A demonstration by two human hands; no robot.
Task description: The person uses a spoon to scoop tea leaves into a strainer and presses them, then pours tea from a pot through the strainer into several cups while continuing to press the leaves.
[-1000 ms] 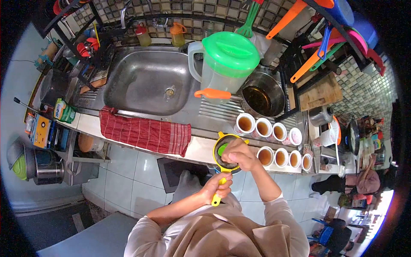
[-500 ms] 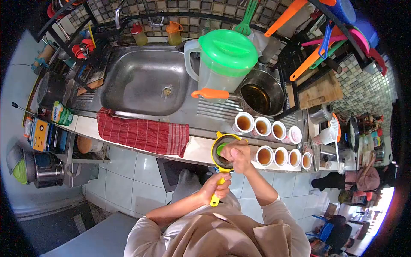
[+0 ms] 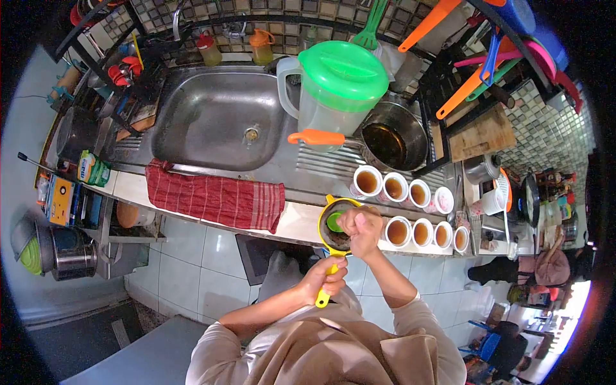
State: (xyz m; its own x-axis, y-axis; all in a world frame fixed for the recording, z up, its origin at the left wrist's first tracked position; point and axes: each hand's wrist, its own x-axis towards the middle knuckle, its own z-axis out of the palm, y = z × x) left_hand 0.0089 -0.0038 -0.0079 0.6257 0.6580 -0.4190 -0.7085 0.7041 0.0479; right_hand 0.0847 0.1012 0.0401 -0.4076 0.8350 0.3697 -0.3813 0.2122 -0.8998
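Note:
My left hand (image 3: 321,277) is wrapped around the handle of a yellow strainer (image 3: 333,240), held near the counter's front edge. Dark wet residue lies in its mesh. Above the bowl, my right hand (image 3: 362,229) is closed in a fist on a green utensil (image 3: 334,222); its rounded end shows inside the strainer, and its handle is hidden by my fingers. To the right, several white cups (image 3: 397,232) stand in two rows, most with brown liquid. The back row's rightmost cup (image 3: 443,200) looks pale pinkish inside.
Behind the cups are a pot (image 3: 420,144) with dark liquid and an orange handle, and a green-lidded pitcher (image 3: 343,83). A steel sink (image 3: 212,122) lies left. A red cloth (image 3: 215,199) drapes over the counter edge. Utensils hang from a rack at upper right.
My right fist has shifted slightly over the strainer, and more of the green utensil's rounded end shows. My left hand keeps its grip on the handle.

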